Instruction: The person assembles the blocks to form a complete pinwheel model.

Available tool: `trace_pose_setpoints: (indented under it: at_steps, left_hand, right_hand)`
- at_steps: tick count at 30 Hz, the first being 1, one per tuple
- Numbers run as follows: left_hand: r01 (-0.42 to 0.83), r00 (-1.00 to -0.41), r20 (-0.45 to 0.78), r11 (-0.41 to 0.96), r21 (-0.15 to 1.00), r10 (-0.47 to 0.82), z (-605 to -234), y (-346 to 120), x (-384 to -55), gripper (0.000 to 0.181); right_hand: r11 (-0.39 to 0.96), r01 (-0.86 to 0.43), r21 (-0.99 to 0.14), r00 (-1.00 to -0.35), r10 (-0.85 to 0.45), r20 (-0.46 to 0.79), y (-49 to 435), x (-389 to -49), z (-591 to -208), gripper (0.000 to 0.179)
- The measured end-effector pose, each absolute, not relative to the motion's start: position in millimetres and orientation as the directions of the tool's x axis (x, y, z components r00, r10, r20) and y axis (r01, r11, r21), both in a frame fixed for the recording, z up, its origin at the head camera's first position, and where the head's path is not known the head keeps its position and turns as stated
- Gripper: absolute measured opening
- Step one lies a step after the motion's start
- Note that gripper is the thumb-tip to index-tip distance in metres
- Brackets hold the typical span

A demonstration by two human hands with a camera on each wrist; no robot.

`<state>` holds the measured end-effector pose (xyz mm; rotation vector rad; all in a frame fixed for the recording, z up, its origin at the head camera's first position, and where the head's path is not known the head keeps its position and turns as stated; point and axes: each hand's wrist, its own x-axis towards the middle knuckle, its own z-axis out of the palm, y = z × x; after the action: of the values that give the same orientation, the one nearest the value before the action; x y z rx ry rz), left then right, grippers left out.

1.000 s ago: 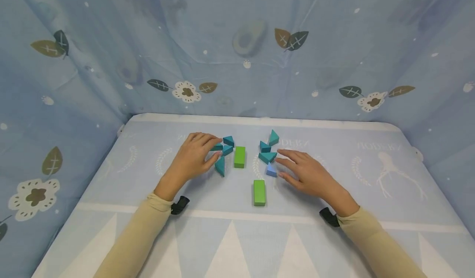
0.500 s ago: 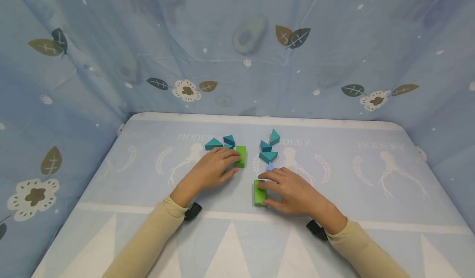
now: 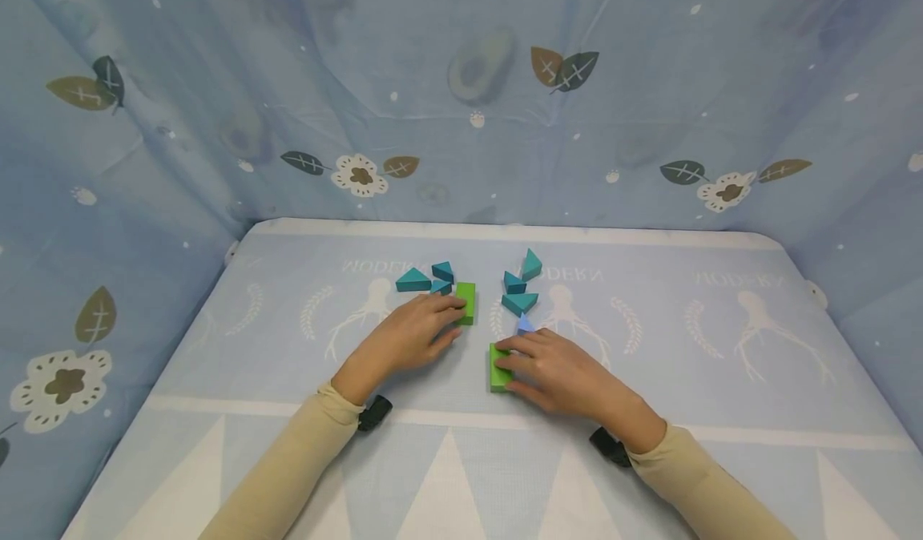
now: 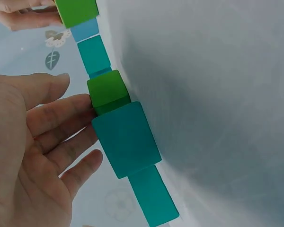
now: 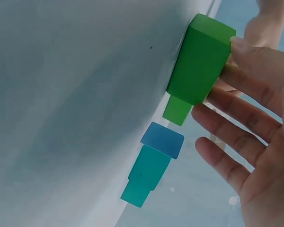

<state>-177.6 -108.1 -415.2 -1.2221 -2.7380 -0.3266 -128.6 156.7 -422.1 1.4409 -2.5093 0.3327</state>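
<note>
In the head view, my left hand (image 3: 414, 333) lies at the far green rectangular block (image 3: 466, 303), its fingertips over the block's left side. The left wrist view shows those fingers straight against this green block (image 4: 109, 90), the thumb standing apart. My right hand (image 3: 562, 370) holds the nearer green block (image 3: 499, 368) by its right side. In the right wrist view, the thumb meets a top corner of that block (image 5: 202, 59) while other fingers reach behind it. A blue triangular block (image 3: 524, 325) sits just beyond the right fingers, partly hidden.
Left of the far green block lie teal triangular blocks (image 3: 413, 280), some partly covered by the left hand. Several more teal triangular blocks (image 3: 519, 303) form a line at right. A patterned curtain (image 3: 461, 123) rises behind the table's far edge (image 3: 613, 238).
Both hands have moved from the teal and blue blocks to the two green blocks. The nearer green block has shifted slightly away from the person, with the right hand on it.
</note>
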Motion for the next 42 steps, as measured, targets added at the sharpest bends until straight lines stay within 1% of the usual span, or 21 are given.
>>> trace_pose_setpoints:
  at_steps: [6, 10, 20, 24, 28, 33, 42]
  left_hand:
    - [0.742, -0.671, 0.164, 0.653, 0.154, 0.723, -414.6, -107.4, -176.7, 0.031]
    - [0.738, -0.675, 0.154, 0.657, 0.153, 0.722, -414.7, -107.2, -176.5, 0.032]
    - [0.727, -0.686, 0.125, 0.668, 0.155, 0.717, -412.6, -103.2, -178.7, 0.032]
    - [0.734, -0.679, 0.123, 0.661, 0.155, 0.724, -410.4, -100.6, -179.4, 0.031]
    - [0.729, -0.684, 0.135, 0.668, 0.147, 0.717, -410.0, -101.6, -180.4, 0.031]
    - [0.728, -0.685, 0.138, 0.668, 0.154, 0.716, -410.7, -102.7, -181.0, 0.032]
    - [0.743, -0.669, 0.138, 0.649, 0.164, 0.731, -412.8, -101.4, -180.2, 0.033]
  right_hand:
    - [0.525, -0.849, -0.052, -0.517, -0.808, 0.284, 150.1, -134.8, -421.2, 0.03]
    - [0.53, -0.848, -0.034, -0.518, -0.811, 0.271, 147.0, -137.4, -420.0, 0.03]
    - [0.539, -0.842, -0.017, -0.521, -0.804, 0.287, 143.1, -144.4, -422.7, 0.027]
    - [0.532, -0.847, -0.002, -0.507, -0.807, 0.303, 143.0, -142.6, -423.0, 0.027]
    - [0.51, -0.86, -0.01, -0.487, -0.814, 0.316, 144.7, -138.1, -421.3, 0.025]
    - [0.505, -0.862, -0.035, -0.491, -0.817, 0.304, 146.0, -134.6, -419.7, 0.024]
    - [0.504, -0.863, -0.03, -0.487, -0.816, 0.311, 145.0, -134.0, -423.8, 0.027]
